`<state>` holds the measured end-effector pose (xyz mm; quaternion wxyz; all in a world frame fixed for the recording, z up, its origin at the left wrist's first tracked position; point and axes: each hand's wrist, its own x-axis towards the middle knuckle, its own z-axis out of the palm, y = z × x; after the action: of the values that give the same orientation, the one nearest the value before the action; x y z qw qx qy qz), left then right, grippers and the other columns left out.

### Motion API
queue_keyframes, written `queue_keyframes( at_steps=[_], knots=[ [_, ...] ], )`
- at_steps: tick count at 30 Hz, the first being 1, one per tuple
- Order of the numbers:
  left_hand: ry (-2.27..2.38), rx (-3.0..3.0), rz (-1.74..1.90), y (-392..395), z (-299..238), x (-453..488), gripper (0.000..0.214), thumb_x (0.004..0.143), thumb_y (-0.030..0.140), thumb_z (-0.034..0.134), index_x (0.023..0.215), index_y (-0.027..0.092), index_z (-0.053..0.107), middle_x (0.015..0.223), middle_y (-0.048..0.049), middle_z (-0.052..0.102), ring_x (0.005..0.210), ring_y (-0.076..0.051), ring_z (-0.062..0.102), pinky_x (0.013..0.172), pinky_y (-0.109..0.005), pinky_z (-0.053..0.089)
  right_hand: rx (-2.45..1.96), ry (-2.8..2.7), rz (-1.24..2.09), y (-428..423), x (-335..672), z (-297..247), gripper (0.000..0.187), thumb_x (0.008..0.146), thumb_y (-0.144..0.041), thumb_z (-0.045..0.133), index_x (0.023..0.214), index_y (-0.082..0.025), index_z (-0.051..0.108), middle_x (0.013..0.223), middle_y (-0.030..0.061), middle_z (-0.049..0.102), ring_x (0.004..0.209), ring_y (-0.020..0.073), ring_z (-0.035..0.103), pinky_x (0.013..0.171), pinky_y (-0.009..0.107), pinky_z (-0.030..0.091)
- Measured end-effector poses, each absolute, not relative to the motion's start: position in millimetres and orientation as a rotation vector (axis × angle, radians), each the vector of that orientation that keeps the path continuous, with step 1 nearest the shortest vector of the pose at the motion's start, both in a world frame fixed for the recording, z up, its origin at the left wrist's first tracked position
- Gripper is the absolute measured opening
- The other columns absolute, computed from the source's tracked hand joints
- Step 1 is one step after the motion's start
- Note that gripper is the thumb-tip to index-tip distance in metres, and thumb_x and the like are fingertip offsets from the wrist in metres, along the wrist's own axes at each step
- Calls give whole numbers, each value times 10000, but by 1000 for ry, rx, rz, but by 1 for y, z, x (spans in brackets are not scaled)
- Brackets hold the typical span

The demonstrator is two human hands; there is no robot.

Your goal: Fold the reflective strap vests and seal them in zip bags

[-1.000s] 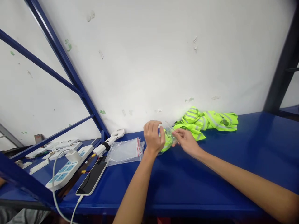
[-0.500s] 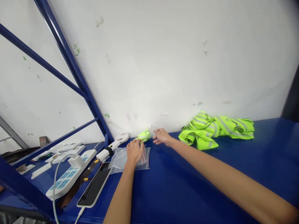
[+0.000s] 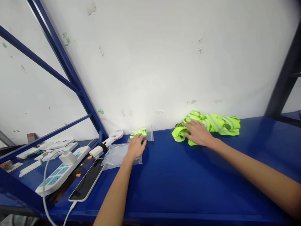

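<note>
My left hand (image 3: 136, 146) lies palm down, thumb apart from the fingers, over the right part of a clear zip bag (image 3: 113, 158). Just beyond its fingertips, a small folded bundle of neon-yellow reflective fabric (image 3: 142, 131) rests on or in another clear zip bag (image 3: 150, 136); I cannot tell which. To the right, my right hand (image 3: 197, 132) has its fingers spread at the left end of a loose heap of neon-yellow reflective fabric (image 3: 225, 125). Its fingertips seem to touch the fabric, without a visible grip.
A white handheld fan (image 3: 117, 135) lies left of the bags. In front of it are a charging phone (image 3: 87, 182) and a white power strip (image 3: 64, 171) with cables. A blue rack post (image 3: 78, 81) rises at left. White wall (image 3: 150, 62) backs the blue shelf (image 3: 176, 185).
My right hand has moved right, from beside the small bundle to the fabric heap. The small bundle now lies flatter at the back, and my left hand stays over the bag.
</note>
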<state>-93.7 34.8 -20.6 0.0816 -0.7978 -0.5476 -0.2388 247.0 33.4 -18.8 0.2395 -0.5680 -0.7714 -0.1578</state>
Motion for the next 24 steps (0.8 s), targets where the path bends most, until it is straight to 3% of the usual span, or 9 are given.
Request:
queue_keyframes(
  at_steps=[4,8,11,13,15,18,20,24],
  knots=[
    [-1773,-2273,-728,38,-21,-95,288,890,325,459,1072,222,656,1271,-94,585,1205,-262,502,1024,-457,352,-1451,-2270,-478,27,246,-41,407,831,-230,513,1231,-190,579,1190,125,652,1333,386,343,1056,645,185],
    [-1611,-2298,-938,28,-17,-76,272,897,240,414,989,197,666,1105,-86,659,1104,-237,568,996,-421,399,-1329,-2386,-479,21,229,-42,396,825,-93,481,1190,-202,593,1195,120,641,1254,334,458,1033,564,285],
    [-1353,-2501,-1021,13,-19,-40,285,902,211,402,1055,220,642,1145,-67,645,1161,-217,543,1035,-405,383,-1203,-2465,-465,19,219,-39,439,807,-26,455,1176,-217,596,1203,100,634,1211,291,497,1023,513,322],
    [-1202,-2662,-930,7,-24,-12,347,887,215,443,1206,258,573,1273,-60,577,1261,-220,470,1090,-426,329,-1135,-2474,-430,19,218,-39,492,794,-11,445,1219,-226,568,1226,82,626,1236,272,477,1045,494,312],
    [-1188,-2741,-856,10,-31,15,548,835,250,545,1367,299,424,1437,-68,426,1352,-257,362,1112,-472,289,-1131,-2437,-396,19,224,-39,551,771,-23,458,1285,-213,520,1300,89,580,1292,275,420,1059,476,310],
    [-1324,-2749,-867,30,-40,47,805,753,349,666,1454,322,271,1536,-100,239,1397,-317,266,1099,-515,285,-1290,-2297,-359,20,241,-40,677,726,-84,520,1386,-197,418,1415,137,459,1327,318,363,1049,496,322],
    [-1404,-2766,-902,47,-45,61,817,722,412,698,1436,303,317,1500,-122,300,1355,-330,339,1070,-504,329,-1375,-2234,-332,21,252,-41,753,716,-110,538,1436,-213,344,1428,150,429,1313,322,382,1039,504,333],
    [-1489,-2728,-1097,66,-49,69,529,742,350,676,1247,259,549,1228,-99,565,1131,-273,547,987,-439,416,-1361,-2230,-321,25,265,-44,739,759,-84,502,1456,-243,314,1385,133,468,1289,280,425,1038,454,354]
  ],
)
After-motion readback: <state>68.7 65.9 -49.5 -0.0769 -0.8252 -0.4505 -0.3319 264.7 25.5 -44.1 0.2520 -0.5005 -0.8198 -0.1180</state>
